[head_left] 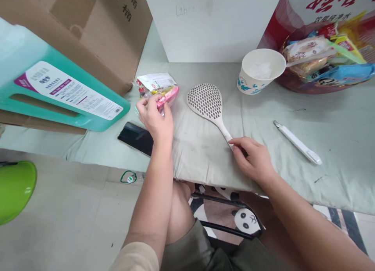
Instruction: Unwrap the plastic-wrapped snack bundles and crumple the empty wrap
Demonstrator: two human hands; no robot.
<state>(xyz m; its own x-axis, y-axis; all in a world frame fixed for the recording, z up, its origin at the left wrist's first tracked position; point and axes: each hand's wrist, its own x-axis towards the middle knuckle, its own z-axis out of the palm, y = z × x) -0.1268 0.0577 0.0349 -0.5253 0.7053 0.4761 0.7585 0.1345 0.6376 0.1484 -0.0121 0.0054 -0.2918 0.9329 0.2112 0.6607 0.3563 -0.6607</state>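
Note:
A pale skimmer (206, 100) with an oval head full of holes lies on the cloth-covered table. My right hand (252, 157) pinches the end of its handle between thumb and fingers. To the left, my left hand (156, 118) has its thumb and fingers closed on a pink snack packet (168, 97). That packet lies with a clear plastic bag (156, 81) of small colourful packets; part of it is behind my fingers. A black phone (135, 137) rests flat below my left hand, its right end partly covered by my wrist.
A white paper cup (251, 83) stands behind the skimmer, near a bowl of wrapped snacks (319, 73). A white utility knife (297, 141) lies at right. On the left are a jug of green liquid (117, 97) and a cardboard carton (117, 40). A white box (211, 32) stands behind.

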